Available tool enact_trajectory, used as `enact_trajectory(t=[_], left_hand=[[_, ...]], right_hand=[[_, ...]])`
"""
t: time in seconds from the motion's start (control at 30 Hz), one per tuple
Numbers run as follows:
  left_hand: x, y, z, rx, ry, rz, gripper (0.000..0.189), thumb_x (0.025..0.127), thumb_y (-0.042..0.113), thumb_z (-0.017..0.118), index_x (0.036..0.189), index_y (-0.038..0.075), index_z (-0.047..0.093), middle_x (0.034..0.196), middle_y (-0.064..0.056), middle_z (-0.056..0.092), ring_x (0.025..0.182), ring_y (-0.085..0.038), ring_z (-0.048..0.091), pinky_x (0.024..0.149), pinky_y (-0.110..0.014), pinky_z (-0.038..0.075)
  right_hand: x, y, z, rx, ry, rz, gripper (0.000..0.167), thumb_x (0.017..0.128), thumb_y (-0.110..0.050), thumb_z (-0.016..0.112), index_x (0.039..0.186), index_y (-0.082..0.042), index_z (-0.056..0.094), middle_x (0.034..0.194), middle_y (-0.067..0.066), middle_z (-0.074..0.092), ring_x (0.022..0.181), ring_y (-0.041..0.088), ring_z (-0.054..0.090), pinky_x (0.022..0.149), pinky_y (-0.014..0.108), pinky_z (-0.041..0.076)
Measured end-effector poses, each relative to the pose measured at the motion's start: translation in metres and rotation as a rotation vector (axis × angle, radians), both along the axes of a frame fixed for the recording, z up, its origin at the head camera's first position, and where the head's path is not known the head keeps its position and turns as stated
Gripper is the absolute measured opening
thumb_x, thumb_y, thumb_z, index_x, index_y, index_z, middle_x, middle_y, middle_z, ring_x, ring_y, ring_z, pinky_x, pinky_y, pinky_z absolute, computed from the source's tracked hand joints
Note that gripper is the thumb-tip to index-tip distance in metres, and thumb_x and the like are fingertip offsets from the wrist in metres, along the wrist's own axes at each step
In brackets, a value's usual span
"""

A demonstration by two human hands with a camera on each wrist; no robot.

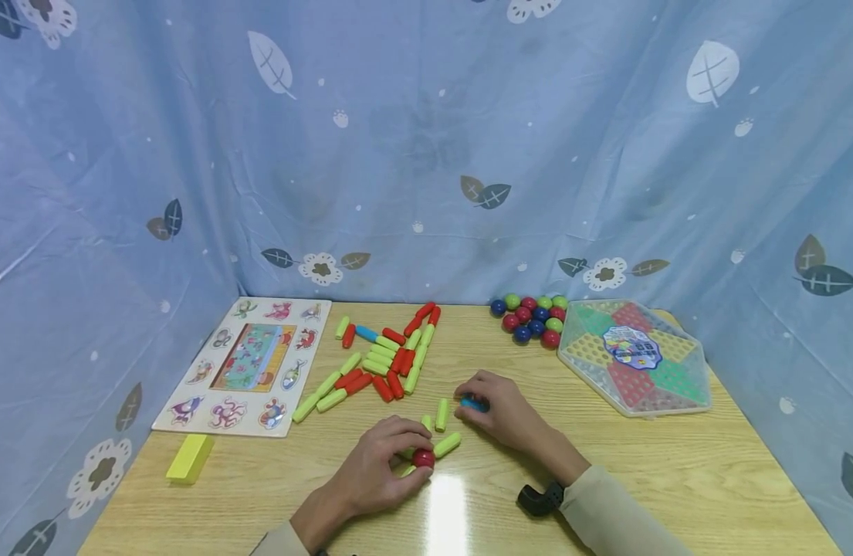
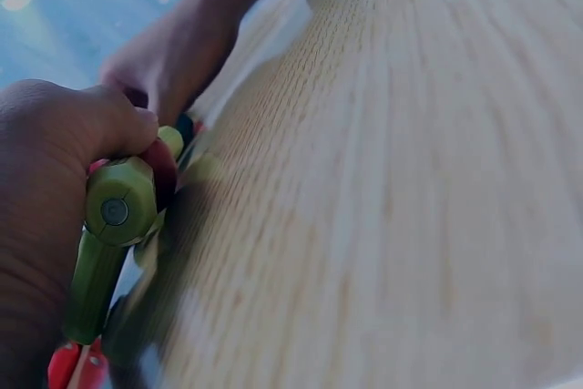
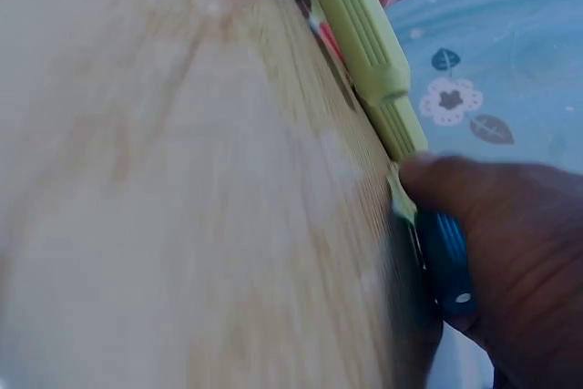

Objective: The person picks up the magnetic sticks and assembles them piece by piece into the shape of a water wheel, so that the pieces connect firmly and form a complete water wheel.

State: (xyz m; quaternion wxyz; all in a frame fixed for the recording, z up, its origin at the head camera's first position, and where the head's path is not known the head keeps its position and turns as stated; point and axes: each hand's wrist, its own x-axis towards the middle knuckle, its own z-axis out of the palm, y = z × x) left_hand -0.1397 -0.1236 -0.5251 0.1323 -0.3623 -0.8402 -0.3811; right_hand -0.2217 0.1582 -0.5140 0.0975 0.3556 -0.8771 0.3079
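Red and glossy, a ball (image 1: 423, 458) is sitting between the fingers and thumb of the left hand (image 1: 380, 469), which is pinching it low over the worktop (image 1: 718, 483). Across from it, the right hand (image 1: 502, 413) is grasping a blue stick (image 1: 473, 404), its fingers curling round the middle. Several green sticks are lying about the ball, one (image 1: 448, 445) slanting out towards the right; another green stick (image 1: 442, 415) is lying between the ball and the blue stick, and others are partly hiding behind the left hand.

The ball seems the piece likeliest to cause trouble: being round, it could be rolling off if the left hand were loosening too early, perhaps dragging the sticks askew. A stick end in the left wrist view is showing a metal-looking disc; if that is magnetic, the blue stick could be jumping to the wrong end or pushing its neighbour away.

Further out, a pattern of sticks (image 1: 380, 360) is spreading towards the back, where a careless left knuckle might be nudging its nearer pieces. Beyond, loose balls (image 1: 526, 303) are resting against a game box (image 1: 632, 351).
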Motion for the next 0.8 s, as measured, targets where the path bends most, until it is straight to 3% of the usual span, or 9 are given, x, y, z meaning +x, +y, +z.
enact_trajectory(t=[0.17, 0.33, 0.5, 0.7, 0.8], left_hand=[[0.000, 0.000, 0.000, 0.001, 0.006, -0.010, 0.021, 0.088, 0.023, 0.090, 0.108, 0.024, 0.082, 0.122, 0.011, 0.075, 0.117, -0.006, 0.068, 0.099, -0.032, 0.059], [0.002, -0.001, 0.003, 0.010, -0.068, -0.065, 0.026, 0.087, 0.014, 0.081, 0.111, 0.024, 0.082, 0.124, 0.009, 0.074, 0.119, -0.006, 0.066, 0.100, -0.033, 0.059], [0.003, -0.002, 0.004, 0.011, -0.079, -0.101, 0.029, 0.087, 0.012, 0.078, 0.114, 0.022, 0.081, 0.126, 0.006, 0.073, 0.120, -0.008, 0.067, 0.100, -0.034, 0.060], [0.003, -0.001, 0.005, 0.026, -0.074, -0.110, 0.023, 0.092, 0.013, 0.082, 0.113, 0.021, 0.081, 0.125, 0.004, 0.077, 0.118, -0.009, 0.072, 0.100, -0.033, 0.061], [0.003, -0.001, 0.005, 0.041, -0.093, -0.117, 0.022, 0.093, 0.013, 0.083, 0.114, 0.021, 0.081, 0.123, 0.004, 0.078, 0.116, -0.007, 0.073, 0.099, -0.031, 0.062]], right_hand=[[0.006, 0.012, 0.002, 0.016, -0.004, -0.013, 0.020, 0.095, -0.014, 0.085, 0.115, -0.015, 0.081, 0.103, -0.005, 0.073, 0.087, 0.005, 0.063, 0.075, 0.025, 0.056], [0.017, 0.025, 0.004, -0.014, -0.035, 0.001, 0.019, 0.098, -0.012, 0.081, 0.117, -0.012, 0.082, 0.105, -0.005, 0.077, 0.089, 0.005, 0.067, 0.076, 0.026, 0.057], [0.034, 0.038, 0.004, -0.058, -0.114, 0.018, 0.020, 0.101, -0.017, 0.080, 0.121, -0.015, 0.082, 0.110, -0.009, 0.080, 0.095, 0.001, 0.070, 0.080, 0.027, 0.059], [0.055, 0.044, 0.001, -0.151, -0.247, 0.076, 0.014, 0.101, -0.017, 0.081, 0.115, -0.019, 0.078, 0.105, -0.007, 0.080, 0.091, 0.001, 0.070, 0.079, 0.026, 0.061], [0.061, 0.038, -0.001, -0.186, -0.256, 0.119, 0.013, 0.102, -0.017, 0.080, 0.114, -0.020, 0.078, 0.105, -0.006, 0.080, 0.092, 0.004, 0.071, 0.080, 0.027, 0.062]])
